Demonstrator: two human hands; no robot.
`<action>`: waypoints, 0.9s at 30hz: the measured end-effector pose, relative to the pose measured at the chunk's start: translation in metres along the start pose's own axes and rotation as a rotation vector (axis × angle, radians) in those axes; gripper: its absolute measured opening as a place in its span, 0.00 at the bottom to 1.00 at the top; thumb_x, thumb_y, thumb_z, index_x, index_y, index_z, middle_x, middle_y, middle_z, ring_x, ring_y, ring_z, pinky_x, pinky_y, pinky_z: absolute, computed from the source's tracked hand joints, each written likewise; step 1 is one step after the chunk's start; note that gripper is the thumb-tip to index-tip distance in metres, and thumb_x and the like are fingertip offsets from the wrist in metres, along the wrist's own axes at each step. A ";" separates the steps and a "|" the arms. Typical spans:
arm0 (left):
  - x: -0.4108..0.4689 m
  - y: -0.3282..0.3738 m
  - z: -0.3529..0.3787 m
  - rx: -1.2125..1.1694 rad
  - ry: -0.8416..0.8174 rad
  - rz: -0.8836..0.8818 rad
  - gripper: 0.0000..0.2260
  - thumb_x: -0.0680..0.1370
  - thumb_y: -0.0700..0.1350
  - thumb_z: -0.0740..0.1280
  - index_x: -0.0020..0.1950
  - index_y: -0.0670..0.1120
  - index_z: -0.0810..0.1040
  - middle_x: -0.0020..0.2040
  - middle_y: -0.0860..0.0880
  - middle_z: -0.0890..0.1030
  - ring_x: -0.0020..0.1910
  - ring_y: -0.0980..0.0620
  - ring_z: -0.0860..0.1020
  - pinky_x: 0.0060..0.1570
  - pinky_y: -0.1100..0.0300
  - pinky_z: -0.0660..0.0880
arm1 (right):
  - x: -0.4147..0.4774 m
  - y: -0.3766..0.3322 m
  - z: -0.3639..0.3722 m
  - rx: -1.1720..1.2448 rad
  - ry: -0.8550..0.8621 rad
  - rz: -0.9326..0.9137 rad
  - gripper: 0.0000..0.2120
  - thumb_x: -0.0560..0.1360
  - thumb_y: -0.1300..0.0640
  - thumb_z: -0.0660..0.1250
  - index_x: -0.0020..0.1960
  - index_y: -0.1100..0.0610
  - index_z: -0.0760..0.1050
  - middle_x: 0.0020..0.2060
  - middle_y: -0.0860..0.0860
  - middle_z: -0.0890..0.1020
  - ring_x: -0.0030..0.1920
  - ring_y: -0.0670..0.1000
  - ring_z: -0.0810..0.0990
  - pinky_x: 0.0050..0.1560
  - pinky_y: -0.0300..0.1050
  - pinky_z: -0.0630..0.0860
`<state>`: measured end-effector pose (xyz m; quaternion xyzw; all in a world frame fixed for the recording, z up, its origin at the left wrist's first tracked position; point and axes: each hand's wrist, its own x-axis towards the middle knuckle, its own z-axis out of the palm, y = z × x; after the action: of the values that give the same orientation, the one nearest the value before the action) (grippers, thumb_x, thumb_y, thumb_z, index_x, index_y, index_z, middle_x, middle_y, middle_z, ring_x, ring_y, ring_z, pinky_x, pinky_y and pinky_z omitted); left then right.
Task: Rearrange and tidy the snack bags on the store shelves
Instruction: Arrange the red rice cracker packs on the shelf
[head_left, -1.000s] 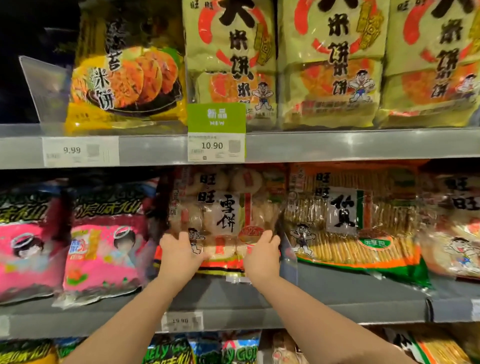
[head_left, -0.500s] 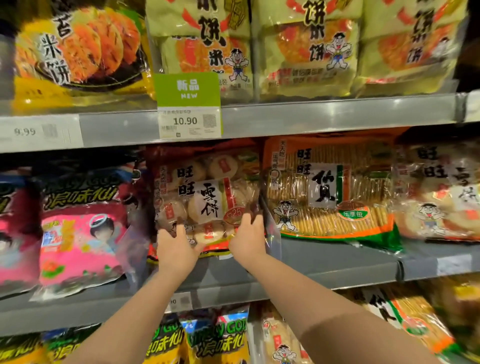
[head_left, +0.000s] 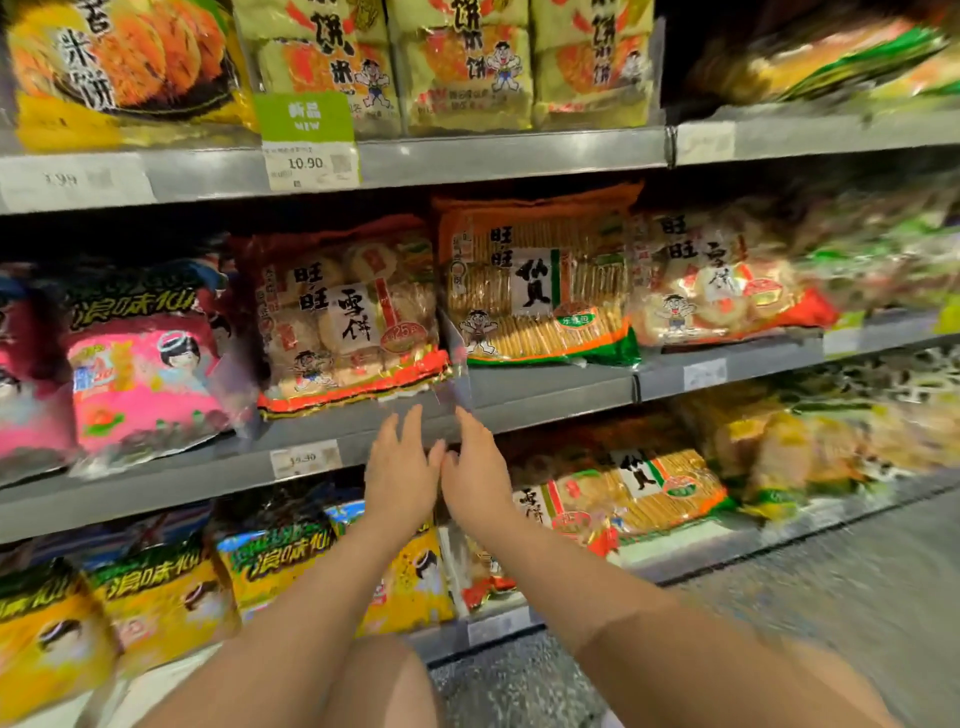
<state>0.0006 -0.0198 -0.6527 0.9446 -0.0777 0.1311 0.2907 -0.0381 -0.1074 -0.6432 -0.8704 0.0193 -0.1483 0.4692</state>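
L hand (head_left: 402, 462) and R hand (head_left: 475, 470) hung side by side in front of the mid shelf (head_left: 545, 387) lip. Fingers were straight & loosely spread, thumbs nearly touching, and neither held anything. Both sat just below the red-edged cracker bag (head_left: 348, 322), not touching it.

Left to right on the mid shelf:
- The pink bag (head_left: 140, 384) leaned back, a bit slumped, w/ its bottom edge near the shelf front.
- The red-edged cracker bag stood face-out, approx upright, bottom seam close to the lip.
- A clear divider (head_left: 456, 358) stood btw. it and the orange-green cracker bag (head_left: 535, 283), which sat further back, also face-out.
- Beside that came another clear cracker bag (head_left: 722, 280), slightly tilted.
- The far right was too blurred to read.

Judging by the layout, the red-edged bag's slot looked about done: fronted, label readable. Prob. left were the pink bags, the right-hand section, and the lower shelf, where yellow bags (head_left: 166, 597) lay at mixed angles. Overall the job seemed early-to-mid, not near finished.
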 end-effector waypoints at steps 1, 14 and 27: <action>-0.010 0.004 0.007 -0.016 -0.017 0.010 0.25 0.80 0.51 0.58 0.76 0.47 0.57 0.73 0.40 0.62 0.71 0.41 0.63 0.67 0.48 0.64 | -0.010 0.007 -0.005 0.010 0.004 0.021 0.24 0.81 0.59 0.55 0.76 0.56 0.55 0.73 0.53 0.63 0.72 0.52 0.64 0.69 0.44 0.62; -0.024 0.040 0.099 0.099 -0.250 0.086 0.16 0.81 0.49 0.54 0.67 0.47 0.68 0.61 0.43 0.77 0.58 0.41 0.75 0.52 0.51 0.72 | -0.014 0.107 -0.046 -0.063 0.008 0.152 0.22 0.80 0.55 0.56 0.73 0.54 0.61 0.67 0.53 0.74 0.64 0.52 0.73 0.60 0.42 0.69; 0.058 0.011 0.229 0.357 -0.363 0.056 0.17 0.81 0.55 0.51 0.61 0.44 0.67 0.51 0.41 0.80 0.50 0.39 0.79 0.43 0.51 0.73 | 0.084 0.264 -0.047 -0.463 -0.164 0.433 0.23 0.79 0.44 0.57 0.70 0.53 0.64 0.62 0.58 0.77 0.64 0.60 0.74 0.62 0.57 0.72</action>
<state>0.1001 -0.1636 -0.8123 0.9865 -0.1304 -0.0208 0.0969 0.0569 -0.3082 -0.8161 -0.9386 0.1993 0.0338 0.2795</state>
